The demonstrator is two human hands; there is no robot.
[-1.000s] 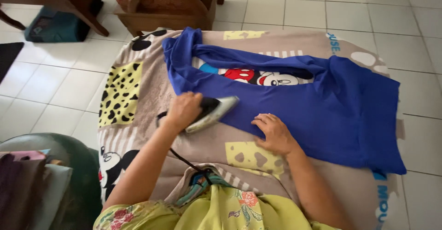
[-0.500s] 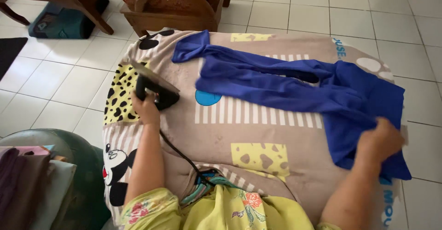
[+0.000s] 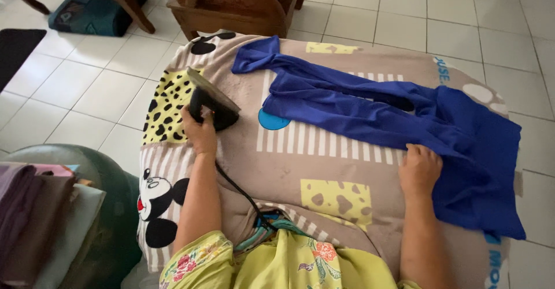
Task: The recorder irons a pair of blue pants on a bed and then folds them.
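Note:
A blue garment [image 3: 404, 121] lies bunched across a cartoon-printed blanket [image 3: 300, 167] that covers the ironing surface. My left hand [image 3: 201, 128] grips the handle of a dark electric iron [image 3: 211, 101], which stands tilted up at the blanket's left side, apart from the garment. Its black cord [image 3: 237, 190] runs back toward my body. My right hand [image 3: 419, 168] rests flat on the near edge of the garment, fingers spread, pressing the cloth down.
A wooden chair [image 3: 237, 2] and a table leg [image 3: 130, 2] stand on the white tiled floor [image 3: 87, 86] beyond the blanket. A folded stack of clothes [image 3: 40, 219] sits on a dark green round seat [image 3: 110, 231] at my left. A dark mat [image 3: 17, 49] lies far left.
The iron left the garment and was stood up at the left. My right hand pulled the garment rightward, gathered it, and now lies flat on its near edge.

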